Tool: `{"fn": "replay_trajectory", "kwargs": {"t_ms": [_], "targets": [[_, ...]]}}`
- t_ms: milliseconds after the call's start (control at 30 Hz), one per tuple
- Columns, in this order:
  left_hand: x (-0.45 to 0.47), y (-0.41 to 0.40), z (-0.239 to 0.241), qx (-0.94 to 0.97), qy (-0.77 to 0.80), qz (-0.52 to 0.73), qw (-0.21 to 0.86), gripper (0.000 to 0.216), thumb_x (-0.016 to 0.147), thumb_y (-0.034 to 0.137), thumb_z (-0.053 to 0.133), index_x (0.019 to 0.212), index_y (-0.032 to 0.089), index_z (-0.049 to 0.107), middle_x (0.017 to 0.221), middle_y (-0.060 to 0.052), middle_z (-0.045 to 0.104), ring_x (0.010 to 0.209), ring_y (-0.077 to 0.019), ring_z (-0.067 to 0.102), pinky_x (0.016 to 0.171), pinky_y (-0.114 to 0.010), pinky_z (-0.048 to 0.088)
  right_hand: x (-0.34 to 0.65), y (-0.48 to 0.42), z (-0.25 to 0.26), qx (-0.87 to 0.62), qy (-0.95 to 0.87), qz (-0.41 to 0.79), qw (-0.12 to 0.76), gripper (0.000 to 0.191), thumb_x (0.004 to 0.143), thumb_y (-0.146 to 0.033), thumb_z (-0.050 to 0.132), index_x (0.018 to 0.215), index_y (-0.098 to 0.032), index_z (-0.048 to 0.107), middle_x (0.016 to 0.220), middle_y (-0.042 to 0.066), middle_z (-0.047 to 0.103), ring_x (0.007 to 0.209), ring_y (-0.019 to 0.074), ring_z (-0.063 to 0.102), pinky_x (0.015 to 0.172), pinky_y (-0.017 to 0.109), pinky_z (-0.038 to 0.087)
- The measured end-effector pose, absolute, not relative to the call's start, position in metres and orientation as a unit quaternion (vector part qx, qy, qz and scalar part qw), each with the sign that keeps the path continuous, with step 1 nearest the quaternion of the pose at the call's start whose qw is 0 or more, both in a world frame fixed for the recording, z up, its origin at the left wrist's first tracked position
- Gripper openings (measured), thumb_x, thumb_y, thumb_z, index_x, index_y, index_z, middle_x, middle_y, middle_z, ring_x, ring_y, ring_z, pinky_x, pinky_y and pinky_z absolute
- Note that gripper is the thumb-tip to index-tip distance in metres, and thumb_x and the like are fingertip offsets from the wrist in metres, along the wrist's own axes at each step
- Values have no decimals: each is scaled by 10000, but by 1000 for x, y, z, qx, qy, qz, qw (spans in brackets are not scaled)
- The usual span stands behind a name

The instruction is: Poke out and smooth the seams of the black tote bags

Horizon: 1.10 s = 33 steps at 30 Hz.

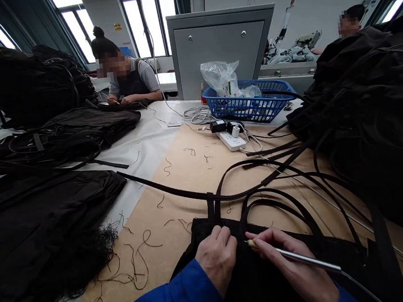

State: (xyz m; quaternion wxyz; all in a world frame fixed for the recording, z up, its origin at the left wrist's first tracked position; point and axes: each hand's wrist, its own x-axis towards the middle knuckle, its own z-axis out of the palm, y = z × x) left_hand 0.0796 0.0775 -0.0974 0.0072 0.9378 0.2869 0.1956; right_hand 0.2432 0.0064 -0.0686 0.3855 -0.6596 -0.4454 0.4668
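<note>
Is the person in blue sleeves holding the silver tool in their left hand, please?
No, the silver tool is held in the right hand.

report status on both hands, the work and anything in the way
Left hand curled on black fabric. Right hand gripping silver pen-like tool. Tool tip close to fabric. Long black strap just beyond hands, clear of tip.

Head view: close above left hand point(217, 258), right hand point(298, 274); faces forward, down across table point(189, 174).
</note>
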Motion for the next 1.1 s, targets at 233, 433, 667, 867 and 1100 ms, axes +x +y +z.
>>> {"fn": "replay_trajectory", "kwargs": {"t_ms": [233,433,667,867,1100], "targets": [[81,79,-99,903,333,248,111,181,840,61,366,758,185,468,756,-18,514,696,-170,509,571,-281,471,245,7,-66,-669,-466,457,356,333,845,-524,544,793,-213,651,1106,72,658,1089,265,574,898,308,466],[83,79,-99,901,339,249,107,196,863,77,341,767,183,477,735,-18,519,671,-174,506,548,-290,449,242,8,-63,-684,-458,449,347,335,828,-531,529,764,-228,656,1088,65,666,1104,273,561,911,333,456],[82,79,-94,905,335,237,112,202,863,75,347,767,174,495,729,-24,527,669,-178,517,556,-295,466,239,11,-62,-702,-445,451,324,346,797,-560,509,766,-247,652,1125,49,650,1100,274,559,951,370,420],[83,78,-98,901,333,256,111,196,867,82,344,779,180,489,735,-19,528,666,-169,517,546,-283,452,240,9,-64,-696,-459,438,338,313,806,-526,530,767,-244,661,1084,50,669,1088,269,572,934,350,444],[83,79,-98,898,333,261,119,184,871,90,348,782,182,480,739,-17,529,672,-166,519,552,-281,447,241,9,-67,-691,-462,438,343,298,804,-514,533,782,-248,665,1076,43,671,1089,258,573,940,338,441]]}}
